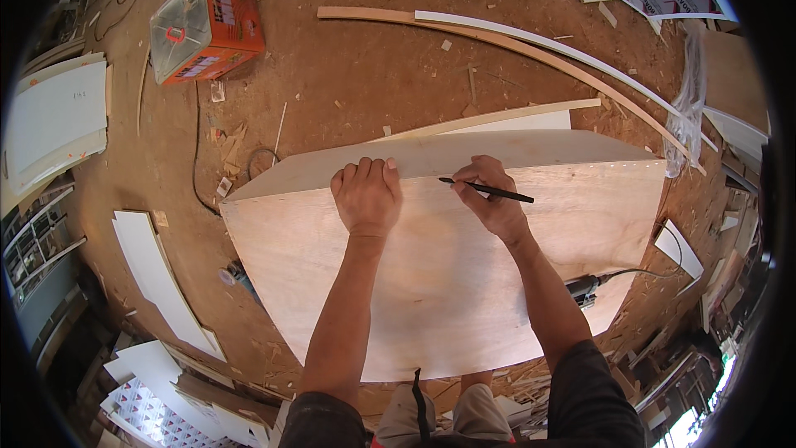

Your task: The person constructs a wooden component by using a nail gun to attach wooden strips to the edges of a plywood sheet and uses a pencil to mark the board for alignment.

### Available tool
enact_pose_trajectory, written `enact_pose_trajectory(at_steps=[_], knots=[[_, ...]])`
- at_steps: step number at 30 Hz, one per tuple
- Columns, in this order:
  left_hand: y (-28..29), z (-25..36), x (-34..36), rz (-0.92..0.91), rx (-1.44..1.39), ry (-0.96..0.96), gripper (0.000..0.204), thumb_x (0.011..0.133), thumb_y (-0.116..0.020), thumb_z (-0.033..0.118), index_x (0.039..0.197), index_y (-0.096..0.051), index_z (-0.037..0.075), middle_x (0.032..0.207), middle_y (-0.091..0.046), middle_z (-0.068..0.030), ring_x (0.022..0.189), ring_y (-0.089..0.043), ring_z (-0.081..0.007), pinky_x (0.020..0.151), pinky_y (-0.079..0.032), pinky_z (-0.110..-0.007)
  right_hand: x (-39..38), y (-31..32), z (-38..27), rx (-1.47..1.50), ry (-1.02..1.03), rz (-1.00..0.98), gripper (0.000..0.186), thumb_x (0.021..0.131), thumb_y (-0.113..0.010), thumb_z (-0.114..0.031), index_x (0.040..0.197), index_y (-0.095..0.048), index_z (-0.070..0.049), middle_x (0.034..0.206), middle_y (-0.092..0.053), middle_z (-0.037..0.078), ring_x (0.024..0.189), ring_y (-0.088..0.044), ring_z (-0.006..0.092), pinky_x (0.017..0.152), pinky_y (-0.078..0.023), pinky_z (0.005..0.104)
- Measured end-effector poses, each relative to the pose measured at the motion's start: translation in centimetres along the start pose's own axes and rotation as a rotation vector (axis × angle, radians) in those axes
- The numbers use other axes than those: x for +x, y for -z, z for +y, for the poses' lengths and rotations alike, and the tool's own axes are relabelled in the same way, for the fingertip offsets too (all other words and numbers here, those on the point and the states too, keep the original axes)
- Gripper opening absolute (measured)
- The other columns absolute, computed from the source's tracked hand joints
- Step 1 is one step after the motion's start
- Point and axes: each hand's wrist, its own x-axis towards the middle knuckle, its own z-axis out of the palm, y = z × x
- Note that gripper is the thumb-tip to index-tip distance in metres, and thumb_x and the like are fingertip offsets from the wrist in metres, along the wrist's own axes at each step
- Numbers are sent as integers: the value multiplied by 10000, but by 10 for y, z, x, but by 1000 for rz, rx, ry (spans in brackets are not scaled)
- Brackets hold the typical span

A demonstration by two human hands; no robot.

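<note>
A wide plywood panel (448, 282) lies in front of me, with a paler wooden face (514, 148) along its far edge. My left hand (366, 197) is closed over that far edge, its fingers curled on the wood. Just to the right, my right hand (493, 203) pinches a slim black pen (516, 195). The pen's tip points left, close to the edge line between the two hands; I cannot tell whether it touches the wood. A dark power tool (583, 289) with a cord rests on the panel, partly behind my right forearm.
An orange-red square can (232, 29) stands at the far left on the brown floor (332, 75). Long curved strips (531, 54) lie beyond the panel. White board offcuts (157, 278) and another tool (240, 282) are to the left. Scraps and a dark cord (197, 141) litter the floor.
</note>
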Motion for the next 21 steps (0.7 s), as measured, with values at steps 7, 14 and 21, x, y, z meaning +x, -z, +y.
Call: enact_pose_trajectory(at_steps=[7,14,21], knots=[[-1,0,-1,11,6,-14,366,979,-406,241,719,-614,87,744,-581,-38,745,-519,-249,811,-389,-400,0,-1,3,-58,76,0,61,793,-672,-23,802,-636,-70,731,-582,44,782,-533,225,761,-432,353],[-1,2,-2,-8,29,-6,378,982,-408,247,708,-615,88,742,-590,-39,736,-525,-253,808,-394,-401,-4,3,3,-51,20,-31,37,813,-668,-61,836,-643,-74,747,-581,48,814,-537,241,787,-441,369],[-3,-1,-7,31,35,1,374,982,-422,269,749,-654,90,778,-627,-35,783,-556,-243,832,-402,-397,-9,0,6,287,-266,-5,76,850,-664,-85,911,-643,-46,862,-612,65,835,-570,187,758,-464,318]])
